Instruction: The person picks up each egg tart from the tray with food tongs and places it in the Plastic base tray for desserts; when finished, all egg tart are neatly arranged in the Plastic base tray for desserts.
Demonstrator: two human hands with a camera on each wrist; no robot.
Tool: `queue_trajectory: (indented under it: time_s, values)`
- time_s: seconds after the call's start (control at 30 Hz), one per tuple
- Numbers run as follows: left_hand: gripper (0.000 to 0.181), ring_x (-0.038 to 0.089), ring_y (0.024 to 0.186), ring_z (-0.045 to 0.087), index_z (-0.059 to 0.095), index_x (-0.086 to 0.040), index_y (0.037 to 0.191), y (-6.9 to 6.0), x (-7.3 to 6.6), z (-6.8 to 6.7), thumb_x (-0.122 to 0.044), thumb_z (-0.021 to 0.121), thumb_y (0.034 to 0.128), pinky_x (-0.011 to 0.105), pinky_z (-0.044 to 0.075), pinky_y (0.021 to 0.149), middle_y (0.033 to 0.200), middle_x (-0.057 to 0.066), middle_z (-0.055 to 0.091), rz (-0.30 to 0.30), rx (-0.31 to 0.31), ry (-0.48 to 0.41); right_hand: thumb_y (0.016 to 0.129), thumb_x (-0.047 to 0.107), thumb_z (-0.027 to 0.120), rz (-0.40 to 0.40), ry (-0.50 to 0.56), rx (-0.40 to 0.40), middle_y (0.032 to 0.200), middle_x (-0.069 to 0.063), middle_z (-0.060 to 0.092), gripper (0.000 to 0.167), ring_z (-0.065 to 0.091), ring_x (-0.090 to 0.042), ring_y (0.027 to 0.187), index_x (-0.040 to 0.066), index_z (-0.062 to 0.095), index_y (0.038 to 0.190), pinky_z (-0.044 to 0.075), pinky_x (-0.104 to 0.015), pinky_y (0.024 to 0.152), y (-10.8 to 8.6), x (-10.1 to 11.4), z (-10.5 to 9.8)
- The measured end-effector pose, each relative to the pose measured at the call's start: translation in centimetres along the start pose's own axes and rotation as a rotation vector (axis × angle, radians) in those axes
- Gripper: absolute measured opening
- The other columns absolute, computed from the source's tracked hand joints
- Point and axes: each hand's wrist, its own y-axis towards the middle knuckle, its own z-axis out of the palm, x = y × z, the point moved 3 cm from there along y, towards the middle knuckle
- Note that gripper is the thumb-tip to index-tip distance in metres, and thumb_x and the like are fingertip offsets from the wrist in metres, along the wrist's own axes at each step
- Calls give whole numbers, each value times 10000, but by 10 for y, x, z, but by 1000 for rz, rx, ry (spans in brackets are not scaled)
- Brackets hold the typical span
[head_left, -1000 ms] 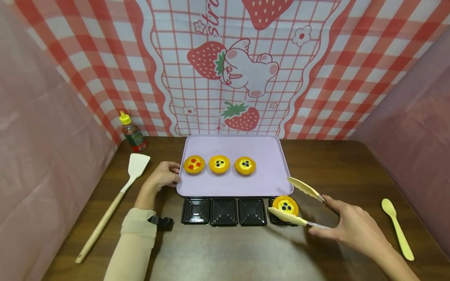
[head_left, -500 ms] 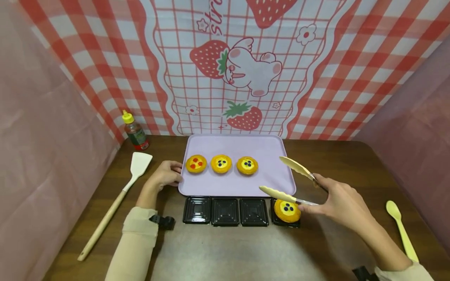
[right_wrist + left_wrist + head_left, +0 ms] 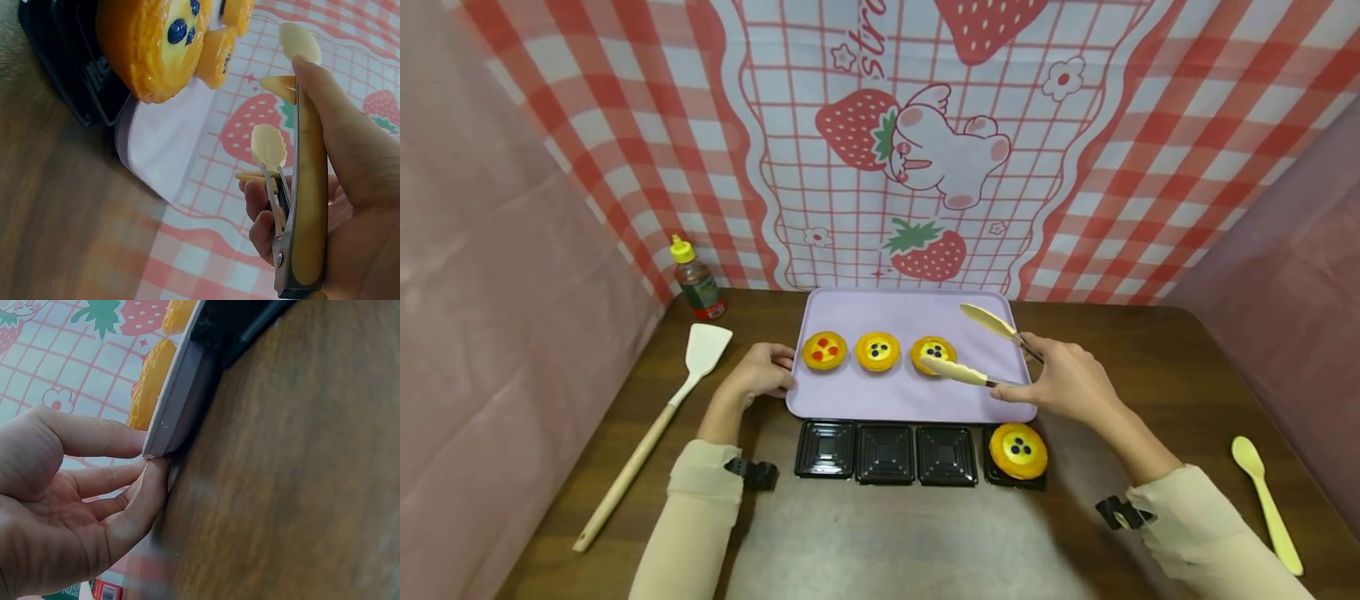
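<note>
My left hand point(image 3: 765, 371) pinches the left edge of a lilac tray point(image 3: 895, 400) between thumb and fingers. The left wrist view shows that hand point(image 3: 81, 481) at the tray's rim point(image 3: 165, 428). On the tray lie a tart with red berries point(image 3: 824, 352) and two blueberry tarts, one in the middle point(image 3: 877, 352) and one further right point(image 3: 934, 346). My right hand point(image 3: 1063, 375) holds yellow-tipped tongs point(image 3: 958, 372), spread apart over the tray's right part, with nothing between the tips. The lower tip overlaps the right tart in the head view; contact cannot be judged. Another blueberry tart point(image 3: 1018, 451) sits on the rightmost black square base.
Several black square bases point(image 3: 886, 454) line the tray's front edge. A white spatula point(image 3: 651, 433) and a yellow-capped bottle point(image 3: 698, 283) are at the left. A yellow spoon point(image 3: 1266, 500) lies far right. A strawberry-print cloth point(image 3: 917, 167) hangs behind the tray.
The right hand has lifted the spread tongs off the tart on the right base and moved them up and left over the tray. That tart stays on its base. The left hand keeps its place.
</note>
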Motion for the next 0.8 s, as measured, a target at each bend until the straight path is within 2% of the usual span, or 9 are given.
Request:
queue_trajectory:
  time_s: [0.07,0.17,0.4,0.67,0.8]
  values:
    - [580,225,794,581,484,150,1297,0,1,-1,119,667,747,360,598,647,1054,212,529,2,1,-1,632,695,807,-4,5,12,779,-79,598,1075,468,-220,650,-31,544,1380,334,-318,491,7,1,4]
    - [580,228,794,582,486,150,1299,1,1,-1,124,664,747,366,599,651,1055,216,532,1,-5,-1,628,686,815,-12,16,34,734,-52,562,1059,419,-196,593,-30,561,1365,291,-305,467,15,2,11]
    - [573,222,786,573,492,146,1287,3,-1,3,126,661,740,362,598,642,1036,200,521,4,-7,-3,634,611,853,-1,3,86,980,-160,700,976,424,-193,562,-12,592,1337,311,-309,452,20,2,23]
    - [559,215,760,571,506,136,1274,3,1,2,132,663,738,349,595,619,1020,184,518,-9,-24,-3,666,587,846,1,-10,132,924,-178,702,961,340,-169,534,-22,575,1357,263,-299,446,24,3,32]
    - [563,218,764,574,500,140,1277,3,2,0,130,665,738,353,595,619,1025,190,519,-4,-28,-10,671,570,851,-5,-11,132,1033,-214,702,934,327,-168,525,-9,584,1354,262,-296,440,26,6,33]
